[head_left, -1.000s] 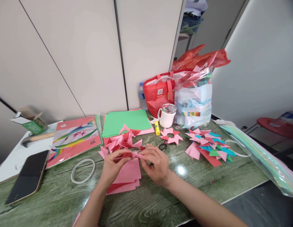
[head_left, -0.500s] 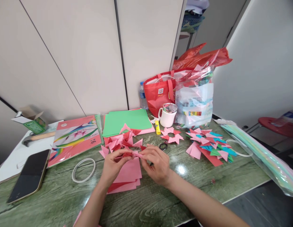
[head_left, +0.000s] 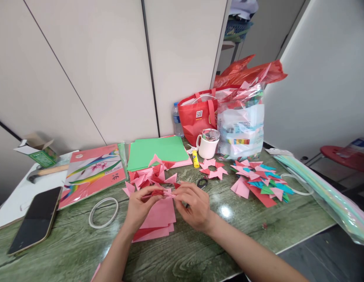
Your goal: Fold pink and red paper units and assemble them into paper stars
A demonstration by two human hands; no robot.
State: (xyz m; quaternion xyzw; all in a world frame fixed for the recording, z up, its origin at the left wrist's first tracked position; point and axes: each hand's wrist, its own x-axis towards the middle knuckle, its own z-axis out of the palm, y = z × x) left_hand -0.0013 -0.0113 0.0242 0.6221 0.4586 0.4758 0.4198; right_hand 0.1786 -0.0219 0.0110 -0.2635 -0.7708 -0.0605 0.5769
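Between my two hands is a small folded piece of red and pink paper. My left hand pinches its red part between thumb and fingers. The fingers of my right hand are closed on its pink end; the fingertips partly hide the folds. Beneath the hands lies a stack of pink and red paper sheets. Just behind them is a heap of folded pink and red paper pieces. Black-handled scissors lie close to my right hand, mostly hidden by it.
Folded paper rings and coloured star shapes lie at right. Green sheets, a yellow glue stick, a white mug and bags stand behind. A phone and white tape ring are left.
Both hands stay almost in place, still pinching the folded paper. My right fingers have shifted slightly along its pink end.
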